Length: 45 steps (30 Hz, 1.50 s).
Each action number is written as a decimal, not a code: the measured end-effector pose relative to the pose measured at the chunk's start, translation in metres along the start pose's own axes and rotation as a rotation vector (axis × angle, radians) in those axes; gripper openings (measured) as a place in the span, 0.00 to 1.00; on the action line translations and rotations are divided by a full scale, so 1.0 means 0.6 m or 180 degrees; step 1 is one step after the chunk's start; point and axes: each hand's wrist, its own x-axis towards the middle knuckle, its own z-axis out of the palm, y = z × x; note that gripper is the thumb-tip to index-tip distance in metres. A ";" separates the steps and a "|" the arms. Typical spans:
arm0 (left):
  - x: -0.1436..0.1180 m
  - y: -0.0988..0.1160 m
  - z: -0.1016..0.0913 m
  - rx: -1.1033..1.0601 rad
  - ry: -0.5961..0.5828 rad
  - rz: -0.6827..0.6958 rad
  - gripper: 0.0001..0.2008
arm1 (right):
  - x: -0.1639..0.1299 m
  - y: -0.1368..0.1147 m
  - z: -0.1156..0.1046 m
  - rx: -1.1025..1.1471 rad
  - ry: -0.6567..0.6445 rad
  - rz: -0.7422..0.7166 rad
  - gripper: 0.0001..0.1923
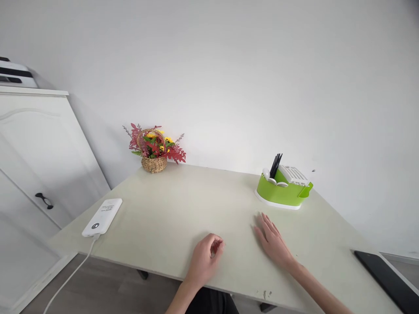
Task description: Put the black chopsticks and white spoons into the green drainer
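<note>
Hands: my left hand (204, 257) rests on the counter (183, 209) near its front edge, fingers curled in loosely on nothing; my right hand (271, 240) lies flat, palm down, fingers straight and together, holding nothing
Nearest thing: green cutlery holder (282, 188) — it stands just beyond my right fingertips, apart from them, toward the back right of the counter, with black chopsticks (276, 165) upright in it and white spoons (271, 178) beside them
Step in hand: both hands at rest, nothing gripped — I judge the work on the holder is not yet begun
Next move calls for: a short reach forward with my right hand and fingers closing on the holder or its contents, I'd guess
Elsewhere: flower basket (153, 150) by the wall, white power bank (102, 216) at the left edge with its cable, dark tablet (386, 279) at the right
</note>
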 end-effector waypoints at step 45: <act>0.002 0.005 -0.004 0.0058 0.0078 0.0184 0.15 | 0.026 0.049 -0.027 0.0880 0.0722 0.0894 0.35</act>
